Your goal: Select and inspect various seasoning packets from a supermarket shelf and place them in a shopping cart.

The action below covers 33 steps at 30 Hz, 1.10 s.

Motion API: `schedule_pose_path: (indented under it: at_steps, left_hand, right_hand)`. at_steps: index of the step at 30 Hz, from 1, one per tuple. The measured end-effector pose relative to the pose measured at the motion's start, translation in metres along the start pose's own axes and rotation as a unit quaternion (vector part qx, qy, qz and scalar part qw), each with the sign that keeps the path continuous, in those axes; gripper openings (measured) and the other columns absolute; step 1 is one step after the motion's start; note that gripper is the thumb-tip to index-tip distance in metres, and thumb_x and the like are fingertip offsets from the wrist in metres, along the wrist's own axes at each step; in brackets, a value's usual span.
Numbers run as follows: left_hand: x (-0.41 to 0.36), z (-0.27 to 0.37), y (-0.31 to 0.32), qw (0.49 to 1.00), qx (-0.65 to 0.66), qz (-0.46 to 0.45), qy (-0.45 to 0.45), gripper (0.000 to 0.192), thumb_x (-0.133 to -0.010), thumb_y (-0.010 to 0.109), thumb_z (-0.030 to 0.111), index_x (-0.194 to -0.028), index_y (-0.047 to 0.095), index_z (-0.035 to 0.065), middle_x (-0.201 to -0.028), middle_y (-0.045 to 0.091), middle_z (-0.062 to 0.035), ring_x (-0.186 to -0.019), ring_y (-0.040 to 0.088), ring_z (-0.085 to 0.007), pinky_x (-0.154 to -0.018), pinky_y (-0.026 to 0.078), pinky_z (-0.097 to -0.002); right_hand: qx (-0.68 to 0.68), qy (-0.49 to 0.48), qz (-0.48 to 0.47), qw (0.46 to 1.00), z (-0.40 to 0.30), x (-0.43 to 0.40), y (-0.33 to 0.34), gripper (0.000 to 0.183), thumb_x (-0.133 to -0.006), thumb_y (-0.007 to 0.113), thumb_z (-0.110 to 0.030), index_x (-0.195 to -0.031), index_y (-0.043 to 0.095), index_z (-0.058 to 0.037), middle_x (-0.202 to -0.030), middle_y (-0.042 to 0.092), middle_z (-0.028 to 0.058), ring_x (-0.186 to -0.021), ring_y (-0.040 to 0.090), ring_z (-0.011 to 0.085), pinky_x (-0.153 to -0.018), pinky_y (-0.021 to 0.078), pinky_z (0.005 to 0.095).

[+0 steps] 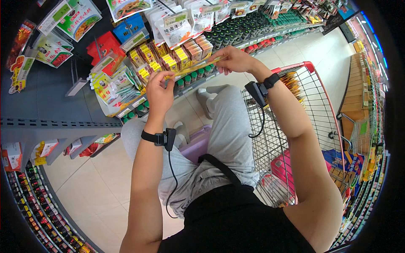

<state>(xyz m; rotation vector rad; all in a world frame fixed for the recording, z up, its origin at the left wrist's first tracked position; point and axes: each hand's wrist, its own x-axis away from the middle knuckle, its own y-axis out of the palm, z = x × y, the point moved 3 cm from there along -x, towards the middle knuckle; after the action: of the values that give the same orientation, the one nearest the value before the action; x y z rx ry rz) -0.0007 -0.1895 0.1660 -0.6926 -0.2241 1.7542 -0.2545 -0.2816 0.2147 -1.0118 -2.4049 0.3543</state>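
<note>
A long yellowish transparent strip [194, 67] stretches between my two hands, in front of small yellow and brown boxes [171, 62] on the shelf. At its left end, my left hand [162, 87] pinches the strip between thumb and fingers. My right hand [230, 60] grips the other end with thumb and forefinger, near the front edge of the shelf. Green-capped jars [190, 78] stand just below the strip. Left of the boxes lie yellow and green seasoning packets [110, 85], close to my left hand.
A wire shopping cart [272, 139] with a red handle stands at my right, holding orange packets [289, 83] and a pink item [282, 167]. Between my legs is a purple plastic stool or box [196, 144]. Hanging white pouches [175, 30] and price tags jut out above the boxes.
</note>
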Motion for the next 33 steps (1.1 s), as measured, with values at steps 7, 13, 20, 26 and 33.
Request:
schedule_pose_path:
  at_steps: [7, 13, 20, 26, 33]
  left_hand:
    - [0.007, -0.007, 0.008, 0.950, 0.159, -0.106, -0.245, 0.018, -0.093, 0.052, 0.014, -0.099, 0.063, 0.0019, -0.072, 0.063, -0.0040, -0.055, 0.061, -0.0106, -0.054, 0.046, -0.0231]
    - [0.001, 0.007, 0.009, 0.950, 0.272, -0.063, -0.143, 0.021, -0.093, 0.049, 0.009, -0.112, 0.056, 0.0041, -0.106, 0.064, -0.0083, -0.074, 0.064, -0.0121, -0.059, 0.048, -0.0227]
    - [-0.005, 0.021, 0.009, 0.882, 0.435, -0.092, -0.156, 0.024, -0.091, 0.046, 0.001, -0.112, 0.057, 0.0057, -0.103, 0.062, -0.0062, -0.089, 0.062, -0.0136, -0.067, 0.048, -0.0238]
    - [-0.006, 0.013, 0.009, 0.816, 0.542, -0.104, -0.170, 0.016, -0.092, 0.050, 0.005, -0.104, 0.061, 0.0066, -0.103, 0.064, -0.0057, -0.085, 0.061, -0.0115, -0.066, 0.049, -0.0246]
    - [-0.003, 0.012, 0.006, 0.800, 0.570, -0.074, -0.169, 0.018, -0.089, 0.055, 0.004, -0.105, 0.062, 0.0082, -0.096, 0.066, -0.0042, -0.077, 0.061, -0.0080, -0.062, 0.048, -0.0207]
  right_hand:
    - [-0.018, -0.124, 0.090, 0.988, -0.007, -0.004, -0.002, 0.021, -0.089, 0.057, -0.011, -0.105, 0.064, -0.0002, -0.086, 0.068, 0.0080, -0.077, 0.064, 0.0112, -0.064, 0.0506, 0.0237]
    - [-0.022, -0.104, 0.089, 0.990, -0.009, -0.001, -0.005, 0.025, -0.093, 0.050, -0.010, -0.116, 0.057, -0.0030, -0.104, 0.065, 0.0047, -0.085, 0.064, 0.0105, -0.068, 0.0507, 0.0223]
    - [-0.131, -0.131, 0.084, 0.979, -0.019, 0.011, 0.001, 0.035, -0.085, 0.048, 0.008, -0.115, 0.056, -0.0069, -0.113, 0.060, 0.0063, -0.096, 0.062, 0.0144, -0.074, 0.0545, 0.0276]
    - [-0.164, -0.142, 0.057, 0.975, -0.021, 0.010, 0.006, 0.033, -0.084, 0.052, 0.008, -0.112, 0.057, -0.0093, -0.111, 0.060, 0.0045, -0.097, 0.060, 0.0144, -0.078, 0.0534, 0.0271]
    - [-0.271, -0.192, 0.091, 0.939, -0.031, 0.010, 0.014, 0.029, -0.090, 0.054, -0.002, -0.118, 0.054, -0.0076, -0.120, 0.056, 0.0058, -0.102, 0.058, 0.0123, -0.081, 0.0505, 0.0236]
